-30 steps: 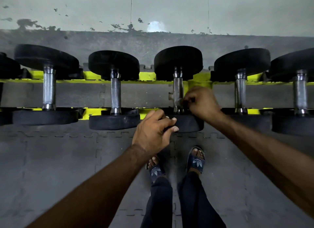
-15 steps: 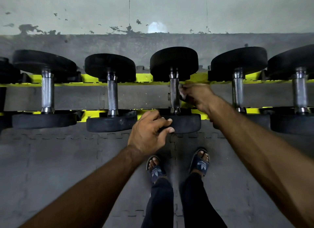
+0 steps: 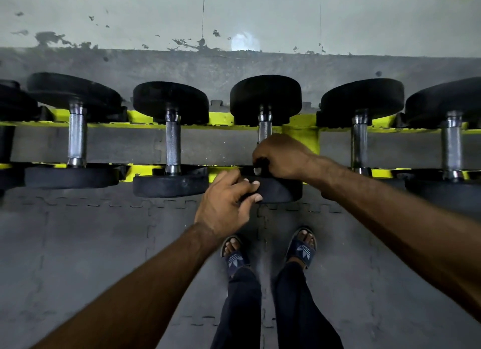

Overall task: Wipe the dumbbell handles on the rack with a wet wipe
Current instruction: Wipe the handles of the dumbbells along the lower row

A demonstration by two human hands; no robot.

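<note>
Several black dumbbells with steel handles lie across a yellow rack [image 3: 302, 134]. My right hand [image 3: 282, 157] is wrapped round the near end of the middle dumbbell's handle [image 3: 265, 130]; only the far part of the handle shows. A small dark bit peeks out between the fingers, and no wet wipe can be clearly made out. My left hand [image 3: 225, 205] grips the edge of that dumbbell's near weight [image 3: 279, 191], fingers curled over it.
Two dumbbells with bare handles lie to the left [image 3: 172, 145] [image 3: 77, 140], and two more to the right [image 3: 359, 143] [image 3: 451, 145]. Behind the rack is a stained grey wall. My feet in slides [image 3: 302, 247] stand on grey foam floor tiles below the rack.
My right hand has slid along the middle handle from its far end back to its near end. My left hand has stayed on the near weight.
</note>
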